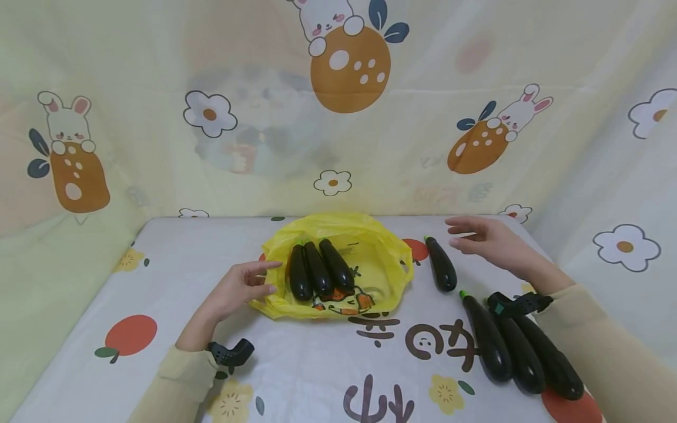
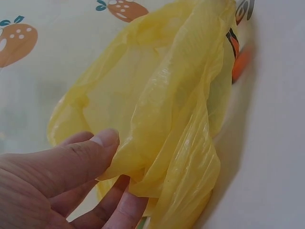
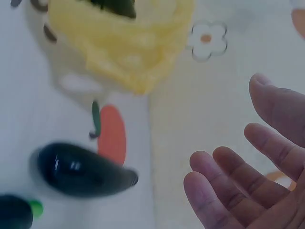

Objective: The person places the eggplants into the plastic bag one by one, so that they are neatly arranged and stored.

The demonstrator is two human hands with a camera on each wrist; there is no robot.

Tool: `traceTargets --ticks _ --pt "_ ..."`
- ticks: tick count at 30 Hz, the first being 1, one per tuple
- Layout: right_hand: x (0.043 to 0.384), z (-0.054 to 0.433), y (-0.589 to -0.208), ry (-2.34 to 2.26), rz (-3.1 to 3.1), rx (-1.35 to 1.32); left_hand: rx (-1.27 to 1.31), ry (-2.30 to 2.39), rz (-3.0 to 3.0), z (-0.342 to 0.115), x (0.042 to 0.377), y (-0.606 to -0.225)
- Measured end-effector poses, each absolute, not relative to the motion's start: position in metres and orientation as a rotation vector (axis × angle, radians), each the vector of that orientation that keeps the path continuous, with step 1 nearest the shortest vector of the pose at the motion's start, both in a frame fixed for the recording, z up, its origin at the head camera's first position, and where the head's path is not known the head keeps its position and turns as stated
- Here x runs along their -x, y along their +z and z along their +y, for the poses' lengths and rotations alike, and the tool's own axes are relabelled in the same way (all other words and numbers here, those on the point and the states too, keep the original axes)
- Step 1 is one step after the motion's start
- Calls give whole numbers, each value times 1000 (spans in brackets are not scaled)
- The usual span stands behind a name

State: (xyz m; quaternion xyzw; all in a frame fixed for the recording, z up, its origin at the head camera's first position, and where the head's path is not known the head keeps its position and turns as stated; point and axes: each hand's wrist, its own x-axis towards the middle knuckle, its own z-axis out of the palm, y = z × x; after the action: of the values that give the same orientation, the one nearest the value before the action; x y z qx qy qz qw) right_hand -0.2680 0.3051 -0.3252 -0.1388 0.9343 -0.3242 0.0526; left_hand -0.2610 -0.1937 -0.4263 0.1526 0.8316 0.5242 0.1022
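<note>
A yellow plastic bag (image 1: 383,282) lies with its mouth wide, and three dark eggplants (image 1: 319,270) rest side by side inside it. My left hand (image 1: 243,288) holds the bag's left rim, with the thumb on one side of the thin film and fingers on the other in the left wrist view. To the right of the bag, a single eggplant (image 1: 442,267) lies on the cloth. My right hand (image 1: 489,241) hovers beyond and right of that eggplant, fingers spread and holding nothing. In the right wrist view, a gap separates the fingers from the eggplant (image 3: 81,169).
Three more eggplants (image 1: 492,341) lie in a row at the table's right, partly covered by my right wrist strap (image 1: 520,304) and sleeve. A printed white cloth (image 1: 296,376) covers the table. A hanging printed curtain (image 1: 254,153) stands along the back.
</note>
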Motion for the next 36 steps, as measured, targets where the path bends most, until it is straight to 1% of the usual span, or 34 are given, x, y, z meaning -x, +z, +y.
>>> traceTargets --ticks 9,18,24,36 --pt "288 321 -357 -937 2818 261 -453 1546 2456 -194 262 -429" --pt "302 317 -386 -861 2771 135 -454 1540 2453 -193 263 -429" --pt "305 307 -392 -808 2749 102 -454 1555 2436 -194 263 -429" --pt "303 297 -399 -729 2779 156 -457 1567 2434 -197 263 -430"
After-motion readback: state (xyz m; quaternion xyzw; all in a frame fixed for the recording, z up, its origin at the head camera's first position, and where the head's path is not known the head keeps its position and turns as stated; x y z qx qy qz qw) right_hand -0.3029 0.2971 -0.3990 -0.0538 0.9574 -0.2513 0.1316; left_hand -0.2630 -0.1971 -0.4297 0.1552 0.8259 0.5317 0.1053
